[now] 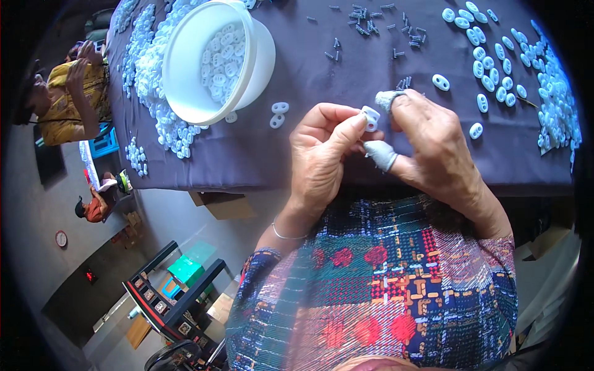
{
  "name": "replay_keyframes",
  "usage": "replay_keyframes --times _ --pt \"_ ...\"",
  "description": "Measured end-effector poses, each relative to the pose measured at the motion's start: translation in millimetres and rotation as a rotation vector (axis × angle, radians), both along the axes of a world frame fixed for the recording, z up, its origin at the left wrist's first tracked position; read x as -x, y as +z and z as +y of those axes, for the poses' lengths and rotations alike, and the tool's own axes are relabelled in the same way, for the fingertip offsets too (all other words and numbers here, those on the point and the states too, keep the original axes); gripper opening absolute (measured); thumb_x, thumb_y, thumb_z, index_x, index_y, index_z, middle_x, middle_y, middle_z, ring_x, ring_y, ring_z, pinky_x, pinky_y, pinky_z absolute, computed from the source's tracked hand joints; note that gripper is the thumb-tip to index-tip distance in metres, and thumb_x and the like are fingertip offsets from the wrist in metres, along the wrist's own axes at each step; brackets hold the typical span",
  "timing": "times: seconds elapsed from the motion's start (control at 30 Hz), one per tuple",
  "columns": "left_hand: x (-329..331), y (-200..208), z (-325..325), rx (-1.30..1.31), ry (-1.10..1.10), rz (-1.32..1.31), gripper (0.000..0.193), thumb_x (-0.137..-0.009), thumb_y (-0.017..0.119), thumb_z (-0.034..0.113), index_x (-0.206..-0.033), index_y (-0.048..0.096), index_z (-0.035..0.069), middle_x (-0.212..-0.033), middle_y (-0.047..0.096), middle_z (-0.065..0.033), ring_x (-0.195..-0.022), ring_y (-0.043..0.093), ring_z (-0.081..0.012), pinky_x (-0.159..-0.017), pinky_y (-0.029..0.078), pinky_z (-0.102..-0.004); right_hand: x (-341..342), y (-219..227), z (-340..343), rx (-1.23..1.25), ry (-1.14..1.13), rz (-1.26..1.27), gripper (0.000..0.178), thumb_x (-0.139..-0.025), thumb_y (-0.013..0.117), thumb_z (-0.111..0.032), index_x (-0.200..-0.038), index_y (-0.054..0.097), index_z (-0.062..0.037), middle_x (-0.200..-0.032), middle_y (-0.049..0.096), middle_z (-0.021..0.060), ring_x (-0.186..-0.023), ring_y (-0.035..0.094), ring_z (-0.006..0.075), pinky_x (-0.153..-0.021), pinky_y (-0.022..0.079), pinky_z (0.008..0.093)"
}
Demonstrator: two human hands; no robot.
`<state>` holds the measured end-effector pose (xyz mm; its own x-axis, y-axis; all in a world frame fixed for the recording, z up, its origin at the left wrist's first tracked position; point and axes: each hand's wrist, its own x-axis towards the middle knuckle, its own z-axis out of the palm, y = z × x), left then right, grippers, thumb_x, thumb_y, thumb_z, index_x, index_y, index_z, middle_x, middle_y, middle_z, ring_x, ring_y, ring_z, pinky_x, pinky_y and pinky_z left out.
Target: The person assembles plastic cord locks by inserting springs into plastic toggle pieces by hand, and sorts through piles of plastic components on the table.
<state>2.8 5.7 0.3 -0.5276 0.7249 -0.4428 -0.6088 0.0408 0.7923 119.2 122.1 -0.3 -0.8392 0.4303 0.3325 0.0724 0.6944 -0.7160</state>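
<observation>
Between the thumb and fingers of my left hand [322,148] is a small white two-hole plastic cord lock [370,118], held up over the near part of the table. My right hand [436,145] is close beside it on the right. White coverings wrap its thumb and index finger, and these two stand apart; its other fingers are partly hidden behind. Just beyond the right index finger lie a few small metal springs [404,83]. A loose white cord lock [440,82] rests to the right of them, and two more cord locks [278,114] lie left of my left hand.
A white tub [260,59] holding many cord locks stands at the far left, beside a large heap of white pieces [151,80]. More springs [365,21] are scattered at the back. Another heap [557,102] lies right. A person in yellow [68,102] sits beyond the left edge.
</observation>
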Motion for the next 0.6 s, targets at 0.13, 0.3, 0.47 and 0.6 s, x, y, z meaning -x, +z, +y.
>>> replay_keyframes --times 0.13,0.3,0.47,0.6 --pt "-0.1 0.1 -1.4 -0.030 -0.064 0.008 0.010 -0.087 0.063 0.006 -0.092 0.060 -0.001 -0.085 0.065 -0.0088 -0.074 0.063 -0.0129 -0.066 0.051 -0.0236 1.8 4.1 1.0 -0.080 0.039 -0.086 0.030 -0.066 0.073 -0.013 -0.084 0.054 0.0014 -0.075 0.054 0.0140 -0.068 0.058 0.0312 -0.059 0.047 0.0380" --pt "-0.1 -1.1 -3.7 -0.004 -0.110 0.080 0.009 -0.086 0.064 0.006 -0.091 0.061 -0.001 -0.083 0.065 -0.0075 -0.071 0.060 -0.0111 -0.066 0.050 -0.0229 0.7 3.6 1.9 -0.087 0.071 -0.189 0.027 -0.069 0.071 -0.016 -0.078 0.051 -0.0003 -0.071 0.054 0.0134 -0.065 0.058 0.0309 -0.057 0.046 0.0388" --pt "1.1 -0.3 -3.4 0.007 -0.142 0.089 0.009 -0.085 0.065 0.005 -0.090 0.061 -0.001 -0.080 0.064 -0.0069 -0.068 0.059 -0.0101 -0.065 0.049 -0.0222 0.7 6.1 4.1 -0.032 0.095 -0.232 0.025 -0.070 0.069 -0.014 -0.075 0.050 -0.0005 -0.068 0.054 0.0141 -0.062 0.057 0.0326 -0.054 0.045 0.0400" --pt "1.4 -0.6 -3.6 0.015 -0.150 0.091 0.009 -0.085 0.066 0.005 -0.090 0.061 -0.002 -0.081 0.064 -0.0071 -0.068 0.059 -0.0100 -0.064 0.049 -0.0219 0.6 3.4 3.8 0.016 0.114 -0.216 0.022 -0.071 0.067 -0.012 -0.075 0.049 -0.0001 -0.067 0.055 0.0154 -0.060 0.057 0.0331 -0.054 0.045 0.0406"
